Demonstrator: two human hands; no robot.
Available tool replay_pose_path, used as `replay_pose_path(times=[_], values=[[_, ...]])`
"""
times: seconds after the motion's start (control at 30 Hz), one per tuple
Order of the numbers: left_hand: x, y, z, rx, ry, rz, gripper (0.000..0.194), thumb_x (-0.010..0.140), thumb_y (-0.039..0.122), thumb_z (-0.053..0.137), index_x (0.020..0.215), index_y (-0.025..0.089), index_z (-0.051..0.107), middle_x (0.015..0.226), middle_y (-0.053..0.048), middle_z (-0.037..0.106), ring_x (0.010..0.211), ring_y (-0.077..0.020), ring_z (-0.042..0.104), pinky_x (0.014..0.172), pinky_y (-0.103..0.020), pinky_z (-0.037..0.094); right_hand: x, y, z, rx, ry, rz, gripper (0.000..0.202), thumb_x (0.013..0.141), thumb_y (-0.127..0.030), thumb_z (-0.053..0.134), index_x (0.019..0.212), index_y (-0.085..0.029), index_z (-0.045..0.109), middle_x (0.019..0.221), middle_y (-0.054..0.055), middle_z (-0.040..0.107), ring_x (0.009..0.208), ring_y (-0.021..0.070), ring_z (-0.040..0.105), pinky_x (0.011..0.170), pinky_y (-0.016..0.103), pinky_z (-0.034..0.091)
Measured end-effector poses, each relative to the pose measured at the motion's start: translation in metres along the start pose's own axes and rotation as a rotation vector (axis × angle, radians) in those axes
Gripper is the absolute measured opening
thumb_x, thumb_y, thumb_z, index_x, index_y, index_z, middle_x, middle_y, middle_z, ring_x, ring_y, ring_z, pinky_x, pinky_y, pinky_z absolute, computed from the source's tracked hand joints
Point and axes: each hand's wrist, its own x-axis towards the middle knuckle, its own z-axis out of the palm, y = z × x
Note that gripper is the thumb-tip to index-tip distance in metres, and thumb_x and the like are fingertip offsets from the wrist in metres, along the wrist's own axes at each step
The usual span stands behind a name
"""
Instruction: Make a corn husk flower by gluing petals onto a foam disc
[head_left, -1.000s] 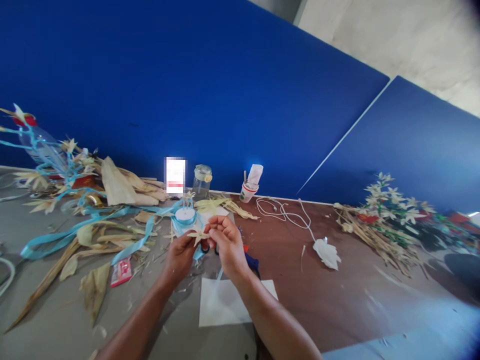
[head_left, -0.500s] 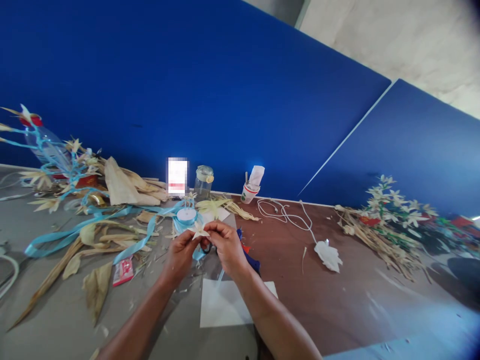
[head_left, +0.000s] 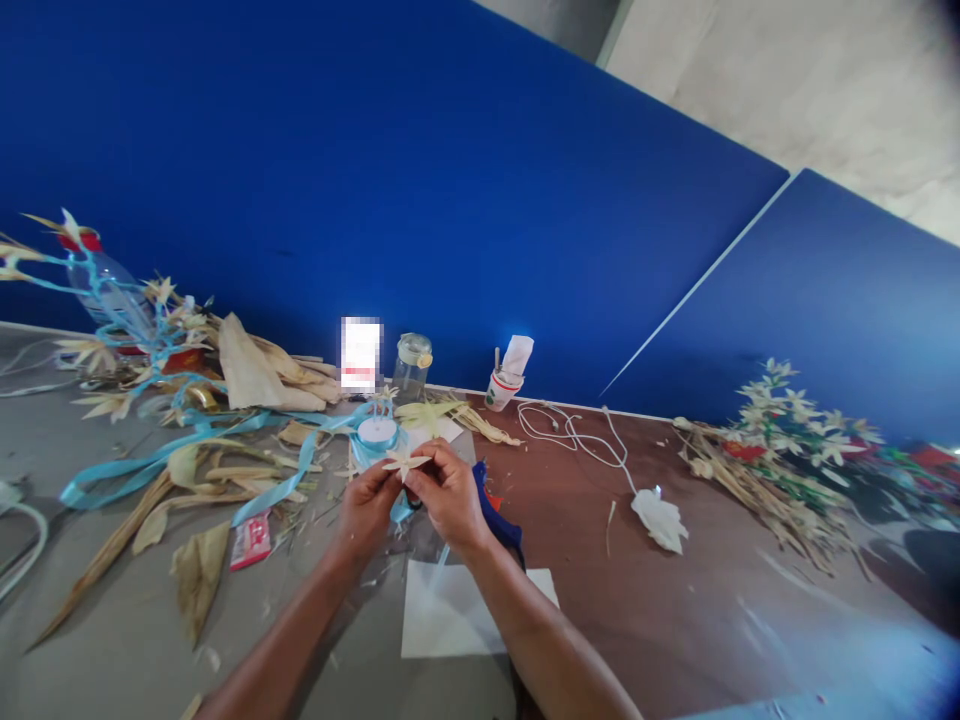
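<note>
Star-shaped flower [head_left: 405, 463], pale and dry-looking, sits at the centre of the frame, raised above the work surface between two sets of fingertips. The left hand [head_left: 367, 512] pinches it at its left side, thumb and fingers brought together; the right hand [head_left: 454, 495] closes on it from the right, fingers curled, though what lies beneath those fingers cannot be told. Holding from both sides probably keeps so light and thin a thing from twisting, and the fingertip grip seems chosen to spare the petals. Just behind the hands stands a roll of blue ribbon [head_left: 377, 432], likely kept there for short reach, while a loose ribbon strip [head_left: 286, 487] trails to the left of centre. Dried husks [head_left: 251, 372] are heaped toward the left of the frame, apparently to leave room around the hands. A white sheet [head_left: 450, 615] lies flat at lower centre, partly under the right forearm. At far right, a spray of white flowers [head_left: 795, 410] rests beyond the white cable [head_left: 574, 430], seemingly out of harm's way.
</note>
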Motion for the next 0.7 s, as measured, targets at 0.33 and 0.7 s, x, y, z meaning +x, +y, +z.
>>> replay_pose_path(times=[0.33,0.7], values=[[0.0,0.0078,-0.0002,0.053,-0.05,-0.031,0.018,0.069,0.035,0.062,0.068,0.017,0.066,0.063,0.0,0.063,0.062,-0.0151,0.054,0.063,-0.026,0.044,-0.0039,-0.0049,0.0048,-0.146,0.104,-0.064,0.005,0.067,-0.017,0.059,0.072,-0.018,0.059,0.076,-0.001,0.05,0.058,0.0091,0.044,0.05,0.021,0.036],[0.0002,0.0052,-0.0007,0.066,-0.009,0.057,0.021,0.075,0.033,0.059,0.087,0.017,0.067,0.087,-0.004,0.068,0.082,-0.0187,0.06,0.079,-0.03,0.045,-0.0034,-0.0052,0.0072,-0.183,0.185,-0.046,0.005,0.068,-0.019,0.056,0.073,-0.017,0.058,0.076,-0.001,0.051,0.057,0.0094,0.044,0.052,0.022,0.037]])
